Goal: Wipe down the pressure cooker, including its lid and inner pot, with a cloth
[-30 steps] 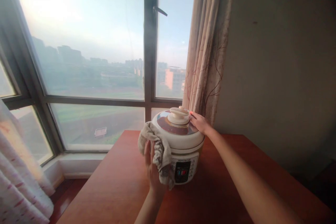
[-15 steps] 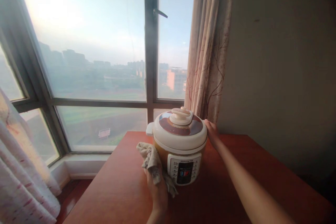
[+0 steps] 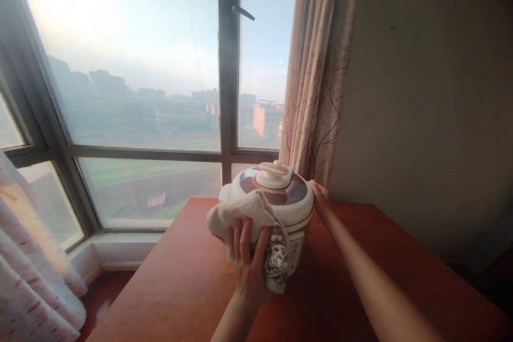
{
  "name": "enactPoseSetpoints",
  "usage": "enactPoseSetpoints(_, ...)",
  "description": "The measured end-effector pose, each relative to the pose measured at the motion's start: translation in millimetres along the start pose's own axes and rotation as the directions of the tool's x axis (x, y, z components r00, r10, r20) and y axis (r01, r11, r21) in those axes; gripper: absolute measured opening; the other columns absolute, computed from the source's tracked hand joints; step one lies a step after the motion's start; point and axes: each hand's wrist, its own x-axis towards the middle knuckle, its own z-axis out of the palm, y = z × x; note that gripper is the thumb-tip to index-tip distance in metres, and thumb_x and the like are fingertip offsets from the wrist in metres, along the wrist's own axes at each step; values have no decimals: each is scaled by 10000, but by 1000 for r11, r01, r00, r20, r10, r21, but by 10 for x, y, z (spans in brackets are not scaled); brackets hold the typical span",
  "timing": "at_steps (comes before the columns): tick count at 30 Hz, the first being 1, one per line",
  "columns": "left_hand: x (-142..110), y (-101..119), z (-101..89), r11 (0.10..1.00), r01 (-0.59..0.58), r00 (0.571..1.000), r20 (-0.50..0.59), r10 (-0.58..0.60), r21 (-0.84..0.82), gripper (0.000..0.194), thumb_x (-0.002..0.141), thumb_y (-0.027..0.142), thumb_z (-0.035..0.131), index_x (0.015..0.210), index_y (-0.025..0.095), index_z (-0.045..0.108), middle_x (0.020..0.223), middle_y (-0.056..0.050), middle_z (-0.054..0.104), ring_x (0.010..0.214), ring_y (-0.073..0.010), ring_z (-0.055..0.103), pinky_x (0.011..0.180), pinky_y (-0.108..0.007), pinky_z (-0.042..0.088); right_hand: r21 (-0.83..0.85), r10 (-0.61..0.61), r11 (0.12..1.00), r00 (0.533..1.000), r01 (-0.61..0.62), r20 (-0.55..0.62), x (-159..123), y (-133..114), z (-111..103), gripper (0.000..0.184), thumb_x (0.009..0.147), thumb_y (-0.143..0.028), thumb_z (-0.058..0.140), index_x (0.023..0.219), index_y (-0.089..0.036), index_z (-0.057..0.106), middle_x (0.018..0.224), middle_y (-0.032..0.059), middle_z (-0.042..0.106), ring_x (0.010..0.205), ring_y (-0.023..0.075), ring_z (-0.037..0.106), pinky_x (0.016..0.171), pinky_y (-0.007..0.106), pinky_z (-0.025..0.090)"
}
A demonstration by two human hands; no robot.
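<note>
A white electric pressure cooker [image 3: 306, 208] with a brown-topped lid stands upright on the reddish-brown table. My left hand [image 3: 250, 267] presses a beige cloth [image 3: 244, 208] against the cooker's front left side, fingers bent over the fabric. The cloth hides most of the control panel; only its right edge shows. A dark-and-white patterned part of the cloth hangs below the fingers. On the far right side of the cooker, my right hand [image 3: 321, 197] grips near the rim, where a side handle would be; its fingertips are partly hidden behind the cooker.
The wooden table [image 3: 160, 278] fills the lower view, its far edge near the window. Large window panes [image 3: 148, 64] rise behind it. A patterned curtain [image 3: 316, 91] hangs behind the cooker, another curtain [image 3: 32, 267] at lower left. A grey wall [image 3: 420, 117] stands at right.
My left hand has moved up and right from the cooker's lower left side, bringing the cloth across the front over the panel. The right hand stays at the cooker's right side.
</note>
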Motion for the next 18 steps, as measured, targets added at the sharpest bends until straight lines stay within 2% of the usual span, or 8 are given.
enactPoseSetpoints(3,97,-117,75,998,46,995,-85,-50,-49,693,867,212,653,1519,289,431,1636,-138,306,1522,-382,238,1203,-607,251,-38,-7,999,1000,6,-24,2,20,-7,639,769,-801,453,637,-194,605,605,9,564,633,192,499,590,290,364)
enactPoseSetpoints(5,114,-156,182,971,186,966,-153,-209,-149,625,905,230,602,1508,253,436,1620,-147,339,1518,-355,259,1199,-561,289,-75,-12,997,999,8,-53,7,44,-15,647,774,-804,437,623,-196,601,598,14,563,636,199,506,586,291,357)
enactPoseSetpoints(6,117,-167,239,929,301,924,-175,-340,-215,577,918,266,583,1481,224,467,1591,-156,386,1508,-353,284,1191,-545,311,-95,-15,995,998,9,-69,10,56,-20,651,776,-804,430,622,-197,603,602,19,570,642,204,513,587,292,355)
enactPoseSetpoints(7,119,-174,289,856,429,853,-182,-489,-290,530,927,311,562,1441,195,508,1545,-164,450,1487,-353,327,1176,-533,340,-112,-20,994,996,11,-83,12,66,-23,652,780,-803,424,622,-197,605,611,25,583,650,209,521,591,293,354)
enactPoseSetpoints(10,110,-184,361,527,717,533,-128,-836,-456,450,923,415,515,1274,153,617,1319,-150,640,1322,-342,533,1085,-507,448,-152,-38,988,993,21,-115,9,80,-27,642,799,-786,404,616,-202,599,644,41,616,676,219,539,604,296,352)
enactPoseSetpoints(12,80,-170,325,368,788,384,-73,-920,-493,425,881,453,540,1150,146,660,1135,-120,711,1134,-321,645,976,-484,523,-167,-46,986,991,25,-126,2,74,-24,642,810,-777,389,612,-203,598,646,48,624,683,224,544,606,299,351)
enactPoseSetpoints(14,31,-112,244,276,813,308,-24,-951,-512,399,819,480,600,1024,147,680,990,-94,736,976,-302,685,851,-444,573,-175,-50,984,990,27,-130,-6,60,-19,654,813,-777,377,621,-199,616,648,57,637,686,232,555,608,303,359)
enactPoseSetpoints(18,-132,176,110,186,799,258,47,-965,-572,405,733,545,680,876,167,660,895,-79,748,909,-298,701,756,-395,594,-188,-55,982,990,29,-131,-20,32,-13,653,827,-750,369,660,-189,660,685,77,670,703,247,580,630,315,379)
